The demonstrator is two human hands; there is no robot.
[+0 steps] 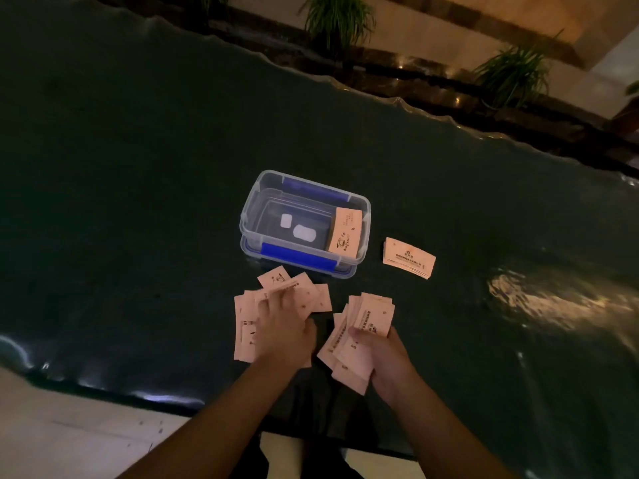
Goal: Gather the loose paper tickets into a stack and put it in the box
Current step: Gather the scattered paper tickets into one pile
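Pale pink paper tickets lie scattered (247, 326) on the dark table just in front of a clear plastic box (249, 219) with blue clips. My left hand (285, 326) rests flat on this loose spread, fingers pointing toward the box. My right hand (380, 354) grips a fanned bunch of tickets (359, 326) to the right of the spread. A stack of tickets (345, 235) stands against the box's right inner wall. Another neat stack (409, 257) lies on the table to the right of the box.
The dark glossy table (138, 202) stretches wide on all sides, with its near edge (103, 388) close to me. Potted plants (339, 19) and a ledge stand beyond the far edge. Two small white labels (297, 228) show on the box floor.
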